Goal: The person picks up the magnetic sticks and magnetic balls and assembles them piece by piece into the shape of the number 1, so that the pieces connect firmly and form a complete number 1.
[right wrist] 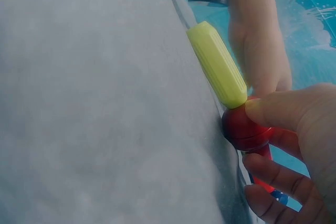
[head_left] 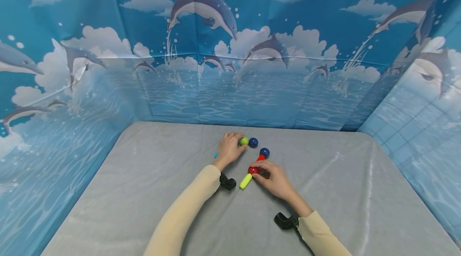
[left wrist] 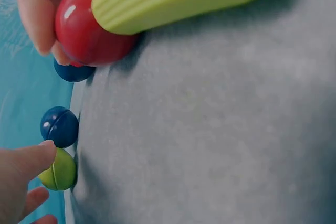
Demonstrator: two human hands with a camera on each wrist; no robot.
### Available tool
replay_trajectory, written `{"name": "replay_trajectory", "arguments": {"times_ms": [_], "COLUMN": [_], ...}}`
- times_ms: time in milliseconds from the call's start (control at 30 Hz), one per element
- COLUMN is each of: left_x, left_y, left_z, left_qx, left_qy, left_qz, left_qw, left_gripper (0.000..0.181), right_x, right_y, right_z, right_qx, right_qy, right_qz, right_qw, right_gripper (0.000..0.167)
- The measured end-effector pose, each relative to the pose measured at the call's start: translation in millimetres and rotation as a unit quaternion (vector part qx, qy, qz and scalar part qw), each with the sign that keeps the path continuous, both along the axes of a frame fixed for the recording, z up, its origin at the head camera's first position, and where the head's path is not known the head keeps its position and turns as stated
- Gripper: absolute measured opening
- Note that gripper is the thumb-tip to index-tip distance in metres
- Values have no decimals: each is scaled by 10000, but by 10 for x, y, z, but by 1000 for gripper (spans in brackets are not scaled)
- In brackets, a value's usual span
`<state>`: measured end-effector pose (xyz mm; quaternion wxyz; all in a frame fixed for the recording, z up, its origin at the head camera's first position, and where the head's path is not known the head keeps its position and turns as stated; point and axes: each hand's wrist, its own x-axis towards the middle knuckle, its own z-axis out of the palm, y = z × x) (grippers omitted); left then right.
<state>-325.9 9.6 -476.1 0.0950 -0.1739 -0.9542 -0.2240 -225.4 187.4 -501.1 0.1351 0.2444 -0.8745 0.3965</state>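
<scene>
My left hand [head_left: 229, 149] is at the green ball [head_left: 244, 141], its thumb and fingers around it; a dark blue ball [head_left: 253, 142] sits beside the green one. With thumb and fingers my right hand [head_left: 275, 180] grips the red ball [right wrist: 245, 129]. A yellow-green rod [head_left: 245, 181] joins that ball on the near side and a red rod [head_left: 260, 158] on the far side, with another dark blue ball [head_left: 264, 152] at the red rod's end. In the left wrist view the thumb overlaps the green ball [left wrist: 59, 171].
A small light blue piece [head_left: 215, 155] shows from behind my left wrist. The grey covered table [head_left: 155, 192] meets a dolphin-print curtain [head_left: 216, 96] at its back. Black straps with curved black mounts sit on both wrists.
</scene>
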Motion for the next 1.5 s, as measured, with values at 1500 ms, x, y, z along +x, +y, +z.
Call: {"name": "replay_trajectory", "arguments": {"times_ms": [1500], "left_x": [216], "left_y": [-36], "left_z": [50], "left_qx": [-662], "left_qy": [202], "left_qz": [-469], "left_qw": [9965], "left_gripper": [35], "right_x": [5], "right_y": [-15], "right_z": [9], "right_qx": [10], "right_qy": [141], "right_qz": [99], "right_qw": [9999], "right_gripper": [28]}}
